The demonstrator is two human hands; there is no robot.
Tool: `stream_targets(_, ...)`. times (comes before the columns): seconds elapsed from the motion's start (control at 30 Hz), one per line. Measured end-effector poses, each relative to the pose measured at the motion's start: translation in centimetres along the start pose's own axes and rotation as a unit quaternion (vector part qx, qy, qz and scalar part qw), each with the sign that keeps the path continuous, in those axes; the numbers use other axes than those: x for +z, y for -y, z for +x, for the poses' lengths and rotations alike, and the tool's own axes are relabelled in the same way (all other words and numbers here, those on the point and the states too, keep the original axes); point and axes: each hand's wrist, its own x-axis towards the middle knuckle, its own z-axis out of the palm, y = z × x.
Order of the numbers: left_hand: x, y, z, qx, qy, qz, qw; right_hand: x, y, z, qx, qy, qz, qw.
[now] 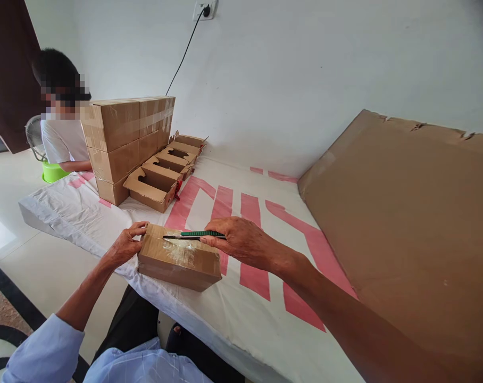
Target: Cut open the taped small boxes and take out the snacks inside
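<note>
Seen from the wearer's head, two bare hands work over a brown cardboard box (177, 260) near the front edge of a counter (221, 308). The box lies on the counter in front of the wearer, closed, with shiny, wrinkled clear tape (181, 252) across its top. The left hand (125, 247) grasps the box's left end, its fingers at the top edge. The right hand (243, 242) is closed around a slim green and black tool (201, 234) that looks like a craft knife. The tool lies almost level, its thin end pointing left above the taped top; whether it touches the cardboard is hard to tell.

A white cloth (257, 330) with large pinkish-red markings covers the counter. Farther back on the left stands a stack (119, 125) of closed, taped brown boxes, three high. Just beside it, on its right, runs a row of open boxes (156, 189), their tops gaping. Beyond the stack sits another person (64, 141) in a white shirt. On the right, a large cardboard panel (405, 223) with a torn top edge leans near the pale wall (285, 80). A black cord (185, 50) hangs from a socket (199, 10).
</note>
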Motion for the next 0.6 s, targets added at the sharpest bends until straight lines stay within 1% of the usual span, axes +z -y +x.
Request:
stream_targets(0.13, 0.0, -0.3, -0.2, 0.008, 0.003, 0.017, 1.0, 0.4, -0.2, -0.2, -0.033, -0.042, 0.082, 0.995)
stream_targets(0.3, -0.1, -1.0, -0.8, 0.012, 0.012, 0.077, 0.997, 0.8, -0.1, 0.2, -0.036, -0.027, 0.13, 0.991)
stream_targets(0.37, -0.2, -1.3, -1.3, 0.009, 0.017, 0.108, 0.994, 1.0, -0.3, 0.1, -0.029, -0.025, 0.146, 0.989)
stream_targets(0.43, 0.0, -1.4, -1.9, 0.012, 0.019, 0.127, 0.992, 1.4, -0.5, -0.3, -0.017, -0.038, 0.171, 0.984)
stream_targets(0.5, 0.3, -1.3, -2.5, 0.038, 0.016, 0.131, 0.991, 2.1, -0.7, -0.9, 0.007, -0.056, 0.214, 0.975)
stream_targets(0.6, 0.9, -0.9, -3.2, 0.096, -0.004, 0.124, 0.988, 3.8, -0.7, -1.8, 0.052, -0.067, 0.29, 0.953)
